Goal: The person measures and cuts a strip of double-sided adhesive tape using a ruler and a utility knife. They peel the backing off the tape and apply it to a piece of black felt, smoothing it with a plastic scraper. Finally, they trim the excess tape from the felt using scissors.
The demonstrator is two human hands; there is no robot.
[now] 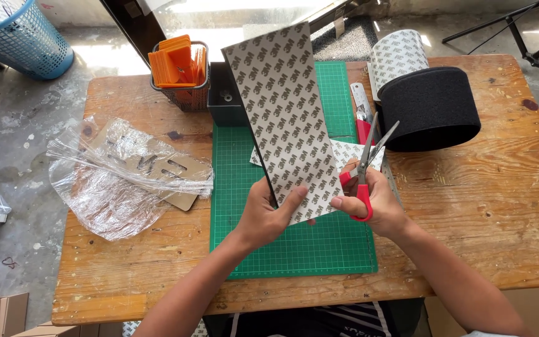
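My left hand [268, 212] grips the lower edge of a long strip of black foam sheet [285, 118] whose patterned backing paper faces me; the strip stands up, tilted away over the green cutting mat [294, 243]. My right hand [369, 203] holds red-handled scissors [366, 168], blades open and pointing up to the right, just beside the strip's lower right corner. A smaller piece of the same backed sheet [350, 153] lies flat on the mat behind the scissors.
A big roll of black foam with patterned backing [428, 103] sits at the table's back right. A wire basket of orange pieces [181, 72], a black box [226, 97], crumpled clear plastic over a cardboard stencil [126, 175] and a blue bin [23, 37] on the floor are around.
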